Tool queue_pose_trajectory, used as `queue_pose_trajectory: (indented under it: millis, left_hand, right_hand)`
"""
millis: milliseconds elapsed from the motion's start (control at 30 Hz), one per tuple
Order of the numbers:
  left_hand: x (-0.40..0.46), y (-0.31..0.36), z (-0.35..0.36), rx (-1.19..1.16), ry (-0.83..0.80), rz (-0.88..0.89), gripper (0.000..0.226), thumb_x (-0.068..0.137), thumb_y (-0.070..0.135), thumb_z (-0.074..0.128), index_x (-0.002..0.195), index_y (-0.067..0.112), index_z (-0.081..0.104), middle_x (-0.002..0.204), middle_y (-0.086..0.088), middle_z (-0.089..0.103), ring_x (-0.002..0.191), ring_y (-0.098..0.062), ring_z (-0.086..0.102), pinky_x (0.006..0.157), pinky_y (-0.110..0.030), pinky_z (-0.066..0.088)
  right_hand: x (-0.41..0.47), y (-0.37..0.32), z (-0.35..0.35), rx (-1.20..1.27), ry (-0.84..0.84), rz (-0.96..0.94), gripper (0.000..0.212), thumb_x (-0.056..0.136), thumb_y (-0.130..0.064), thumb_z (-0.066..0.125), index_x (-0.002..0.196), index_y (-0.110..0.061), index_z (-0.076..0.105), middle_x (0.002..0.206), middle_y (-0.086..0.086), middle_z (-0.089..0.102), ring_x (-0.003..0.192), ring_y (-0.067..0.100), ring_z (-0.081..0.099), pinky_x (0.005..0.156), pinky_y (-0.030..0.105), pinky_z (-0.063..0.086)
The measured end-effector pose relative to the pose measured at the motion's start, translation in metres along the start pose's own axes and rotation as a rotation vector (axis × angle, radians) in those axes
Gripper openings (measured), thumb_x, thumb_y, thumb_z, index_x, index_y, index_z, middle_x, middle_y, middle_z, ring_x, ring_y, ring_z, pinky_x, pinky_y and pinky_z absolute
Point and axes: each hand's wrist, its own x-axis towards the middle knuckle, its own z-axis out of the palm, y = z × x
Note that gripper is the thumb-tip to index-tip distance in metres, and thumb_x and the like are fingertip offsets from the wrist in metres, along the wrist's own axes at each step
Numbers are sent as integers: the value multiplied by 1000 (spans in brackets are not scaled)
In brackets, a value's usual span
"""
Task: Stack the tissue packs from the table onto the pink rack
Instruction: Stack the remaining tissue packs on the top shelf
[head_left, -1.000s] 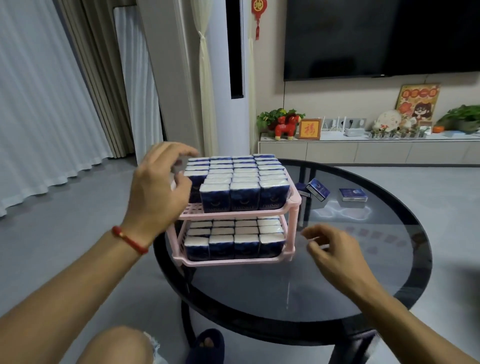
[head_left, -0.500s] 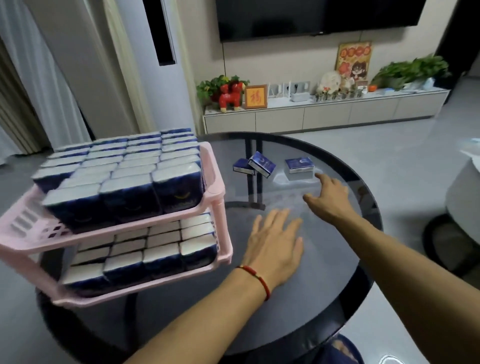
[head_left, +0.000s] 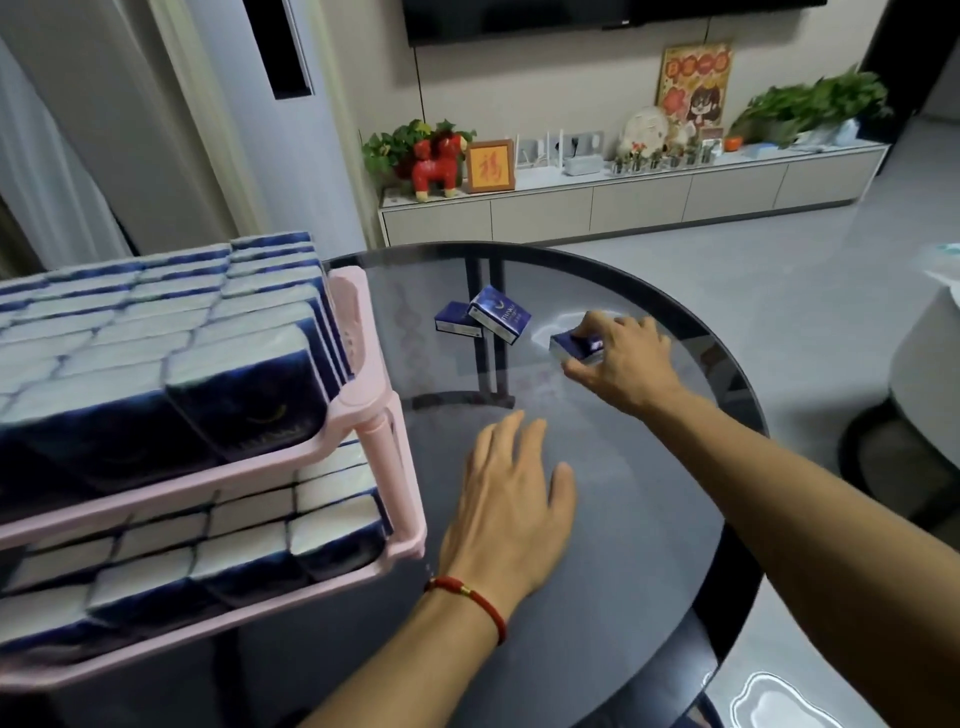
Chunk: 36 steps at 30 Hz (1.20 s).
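Observation:
The pink two-tier rack (head_left: 363, 415) stands at the left of the round glass table (head_left: 649, 519), both tiers packed with several blue-and-white tissue packs (head_left: 156, 353). Far across the glass, my right hand (head_left: 621, 364) grips one blue tissue pack (head_left: 574, 347) lying on the table. Two more packs lie to its left: one tilted (head_left: 498, 313), leaning on a flat one (head_left: 454, 318). My left hand (head_left: 511, 499) rests flat on the glass beside the rack, fingers straight, holding nothing.
A low white TV cabinet (head_left: 623, 200) with plants, a red horse figure and framed pictures runs along the far wall. A second round table edge (head_left: 924, 364) shows at the right. Grey floor lies between.
The view swung right and closer. My left hand left the rack's top tier and came down flat on the glass. My right hand reached forward and closed on the far pack.

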Motion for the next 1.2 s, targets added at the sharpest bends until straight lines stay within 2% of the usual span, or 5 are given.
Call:
queue_pose_trajectory:
  millis: [367, 533, 700, 1000, 1200]
  left_hand:
    - [-4, 0, -11, -320, 101, -167, 69, 102, 29, 55, 161, 29, 19, 151, -4, 43, 143, -16, 36, 114, -25, 29]
    - [-3, -1, -13, -354, 173, -163, 58, 100, 25, 59, 153, 27, 36, 142, 3, 53, 127, -8, 44, 97, -1, 29]
    - [-3, -6, -12, -370, 221, -156, 48, 96, 21, 63, 140, 29, 45, 131, 7, 58, 119, -8, 50, 88, 1, 31]
    - [-7, -9, -16, -409, 185, -98, 46, 92, 14, 64, 134, 28, 49, 126, 7, 60, 115, -15, 55, 97, -22, 42]
    - [-14, 4, -32, -510, 143, -113, 39, 87, 6, 67, 117, 29, 55, 113, 2, 67, 100, -16, 64, 89, -32, 55]
  right_hand:
    - [-75, -37, -51, 759, -739, -290, 73, 77, -24, 61, 147, -29, 43, 145, -10, 54, 132, 4, 52, 111, 28, 45]
    - [10, -46, -13, 612, -209, -56, 50, 99, -30, 59, 148, -31, 46, 147, 6, 52, 135, 29, 50, 103, 40, 48]
    - [55, -70, 37, 335, -196, -3, 98, 88, -48, 66, 161, -36, 2, 146, 6, 55, 129, 37, 51, 111, 57, 38]
    - [-24, -42, 6, 194, -174, 97, 68, 80, -43, 73, 140, -21, 49, 126, 14, 55, 120, 33, 52, 102, 44, 47]
    - [-127, -43, -67, 547, -200, 217, 56, 85, -23, 77, 126, -16, 40, 105, 4, 67, 83, 14, 70, 70, 26, 59]
